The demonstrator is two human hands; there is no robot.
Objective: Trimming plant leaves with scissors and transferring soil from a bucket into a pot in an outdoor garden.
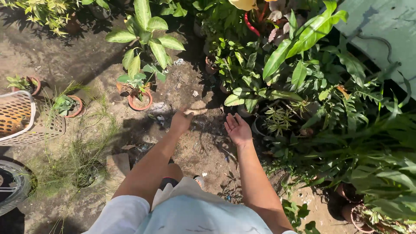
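Observation:
I look down at bare, sunlit soil among potted plants. My left hand (181,121) reaches forward over the ground, its fingers curled loosely, and I cannot make out anything in it. My right hand (238,129) is held out beside it with the palm up and fingers apart, holding nothing. Just beyond my left hand stands a terracotta pot (140,100) with a tall green-leaved plant (145,34). To the right of my right hand, small dark pots (260,125) sit under dense foliage.
A perforated plastic basket (26,119) lies on its side at the left. Two small terracotta pots (69,106) stand near it. A tyre (11,184) shows at the lower left. Thick leafy plants (346,108) fill the right side; a pale green wall (385,30) rises behind.

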